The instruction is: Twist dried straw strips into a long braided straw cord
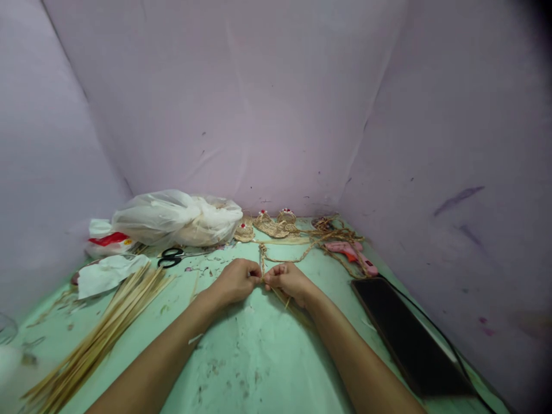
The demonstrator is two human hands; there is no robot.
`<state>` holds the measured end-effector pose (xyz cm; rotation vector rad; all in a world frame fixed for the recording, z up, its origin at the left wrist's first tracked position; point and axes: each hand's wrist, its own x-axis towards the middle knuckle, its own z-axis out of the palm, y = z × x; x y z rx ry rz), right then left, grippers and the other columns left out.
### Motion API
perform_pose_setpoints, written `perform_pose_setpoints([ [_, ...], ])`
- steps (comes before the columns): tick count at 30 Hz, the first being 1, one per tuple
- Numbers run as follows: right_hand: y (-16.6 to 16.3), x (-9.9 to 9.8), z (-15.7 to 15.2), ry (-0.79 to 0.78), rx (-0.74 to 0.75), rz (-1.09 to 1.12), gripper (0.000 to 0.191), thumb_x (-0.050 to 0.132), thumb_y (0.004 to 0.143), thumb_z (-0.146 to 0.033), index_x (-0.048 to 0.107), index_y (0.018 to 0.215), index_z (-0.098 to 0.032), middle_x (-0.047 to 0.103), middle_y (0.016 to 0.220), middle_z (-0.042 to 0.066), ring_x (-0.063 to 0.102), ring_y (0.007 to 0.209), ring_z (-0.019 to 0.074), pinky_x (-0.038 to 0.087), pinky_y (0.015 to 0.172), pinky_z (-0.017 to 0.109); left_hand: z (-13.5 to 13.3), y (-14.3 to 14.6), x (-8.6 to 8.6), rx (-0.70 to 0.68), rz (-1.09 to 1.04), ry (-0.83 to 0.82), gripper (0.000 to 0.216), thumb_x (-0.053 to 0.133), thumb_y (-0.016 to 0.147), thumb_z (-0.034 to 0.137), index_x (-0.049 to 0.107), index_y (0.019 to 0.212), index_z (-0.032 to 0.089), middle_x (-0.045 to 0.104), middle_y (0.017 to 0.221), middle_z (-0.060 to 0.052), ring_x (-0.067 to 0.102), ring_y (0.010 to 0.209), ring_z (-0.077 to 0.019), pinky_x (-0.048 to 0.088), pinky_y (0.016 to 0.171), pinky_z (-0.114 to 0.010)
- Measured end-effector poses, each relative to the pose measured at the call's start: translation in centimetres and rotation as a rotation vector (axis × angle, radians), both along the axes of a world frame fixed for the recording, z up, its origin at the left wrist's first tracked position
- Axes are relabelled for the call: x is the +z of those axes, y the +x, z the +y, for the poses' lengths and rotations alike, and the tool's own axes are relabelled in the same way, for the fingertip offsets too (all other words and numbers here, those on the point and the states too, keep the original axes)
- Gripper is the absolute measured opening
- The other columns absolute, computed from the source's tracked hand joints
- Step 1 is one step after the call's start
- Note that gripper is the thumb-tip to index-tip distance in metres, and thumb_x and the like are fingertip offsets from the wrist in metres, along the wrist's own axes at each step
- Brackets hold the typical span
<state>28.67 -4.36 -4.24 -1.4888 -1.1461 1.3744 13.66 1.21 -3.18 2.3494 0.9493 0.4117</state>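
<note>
Pinched shut on the straw braid [261, 261], left hand [235, 282] and right hand [290, 282] meet just left of the glue gun [350, 253] — it looks light, limp and easily frayed, best gripped close to the working end.

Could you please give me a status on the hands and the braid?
Left hand, right hand both pinched on straw braid. Braid trails back toward woven pieces. Scissors lie left, apart.

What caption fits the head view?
Left hand and right hand pinch a straw braid on a green table, scissors nearby.
</note>
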Motion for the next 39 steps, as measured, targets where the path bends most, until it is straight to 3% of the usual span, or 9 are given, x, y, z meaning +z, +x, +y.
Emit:
perform_pose_setpoints([
  [3,0.0,-0.2,0.1,-0.002,-0.003,0.013,0.014,0.054,0.062,-0.018,0.054,0.049,-0.013,0.032,0.031,-0.008,0.019,0.031,0.0031,0.01,0.039,0.022,-0.3,-0.2,0.9,-0.004,0.015,-0.015,0.019,0.043,0.062,0.017,0.062,0.065,0.013,0.055,0.058,0.001,0.044,0.057,-0.0103,0.029,0.053,-0.02],
  [7,0.0,-0.4,0.2,0.019,-0.007,0.025,0.012,0.053,0.061,-0.015,0.054,0.049,-0.012,0.04,0.035,-0.006,0.022,0.033,0.003,0.012,0.039,0.022,-0.9,-0.3,1.5,-0.119,0.046,-0.236,0.019,0.042,0.063,0.018,0.059,0.066,0.012,0.055,0.055,0.001,0.045,0.051,-0.0099,0.028,0.048,-0.019],
  [13,-0.1,-0.1,0.1,-0.001,-0.019,0.031,0.015,0.052,0.062,-0.012,0.054,0.048,-0.012,0.04,0.033,-0.006,0.02,0.033,0.0026,0.014,0.039,0.021,-0.9,0.0,1.0,-0.005,0.133,0.03,0.019,0.046,0.065,0.021,0.064,0.065,0.014,0.055,0.055,0.0,0.044,0.055,-0.0104,0.028,0.052,-0.02],
  [20,0.0,-0.1,0.1,-0.007,-0.019,0.038,0.014,0.053,0.061,-0.011,0.054,0.047,-0.012,0.044,0.036,-0.005,0.023,0.033,0.0029,0.015,0.04,0.021,-0.5,-0.1,0.6,-0.023,0.055,0.083,0.019,0.05,0.068,0.027,0.065,0.073,0.018,0.061,0.066,0.0,0.048,0.06,-0.0116,0.03,0.056,-0.021],
  [26,0.1,0.0,0.2,0.003,-0.015,0.033,0.016,0.054,0.063,-0.014,0.054,0.047,-0.012,0.042,0.035,-0.005,0.023,0.033,0.0028,0.015,0.04,0.021,-0.4,-0.1,0.2,-0.045,0.014,0.158,0.015,0.05,0.068,0.021,0.063,0.067,0.015,0.062,0.067,-0.002,0.049,0.061,-0.0108,0.031,0.058,-0.02],
  [34,0.2,0.1,0.0,-0.004,-0.001,0.038,0.016,0.054,0.064,-0.015,0.054,0.048,-0.012,0.04,0.035,-0.006,0.021,0.033,0.0026,0.013,0.039,0.021,-0.9,0.3,0.2,-0.036,-0.026,-0.016,0.022,0.046,0.07,0.023,0.067,0.073,0.014,0.061,0.062,0.0,0.048,0.058,-0.0103,0.032,0.056,-0.02],
  [39,0.5,-0.2,0.1,0.017,0.014,0.023,0.015,0.054,0.064,-0.016,0.055,0.049,-0.012,0.038,0.035,-0.006,0.021,0.033,0.0028,0.013,0.04,0.021,-1.3,0.6,0.5,0.043,-0.004,-0.023,0.021,0.045,0.069,0.024,0.062,0.068,0.012,0.057,0.059,0.0,0.046,0.057,-0.0105,0.032,0.054,-0.02],
])
